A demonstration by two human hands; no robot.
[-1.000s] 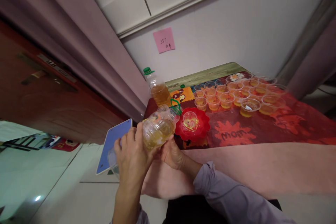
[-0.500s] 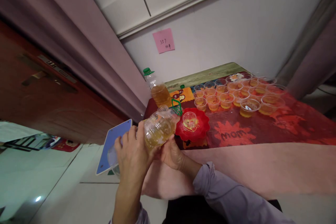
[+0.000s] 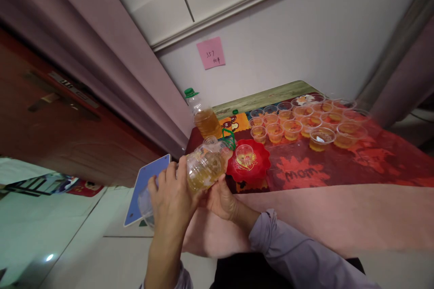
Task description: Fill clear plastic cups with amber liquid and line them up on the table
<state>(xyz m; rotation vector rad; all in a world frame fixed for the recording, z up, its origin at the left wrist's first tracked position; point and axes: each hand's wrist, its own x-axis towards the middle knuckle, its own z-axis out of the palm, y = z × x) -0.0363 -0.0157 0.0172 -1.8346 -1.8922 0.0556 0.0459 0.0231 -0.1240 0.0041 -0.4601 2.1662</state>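
A large clear bottle (image 3: 206,167) of yellowish liquid lies tilted in my two hands, its neck pointing right with a green ring handle (image 3: 228,139) on it. My left hand (image 3: 171,189) wraps the bottle's body from above. Beneath the bottle, near its shoulder, my right hand (image 3: 222,198) supports it; some of those fingers are hidden. Just right of the bottle's mouth, a small clear plastic cup (image 3: 244,155) stands in a red scalloped plate (image 3: 259,172). Whether liquid is flowing I cannot make out.
Several clear cups of amber liquid (image 3: 292,130) stand in rows on the red patterned cloth (image 3: 342,167). A second bottle with a green cap (image 3: 206,122) stands behind, by the wall. A loose green cap (image 3: 235,112) lies near it. A blue board (image 3: 142,189) is at left.
Almost nothing differs. Both hands keep the bottle tilted over the red plate's edge, and the view has shifted very slightly.
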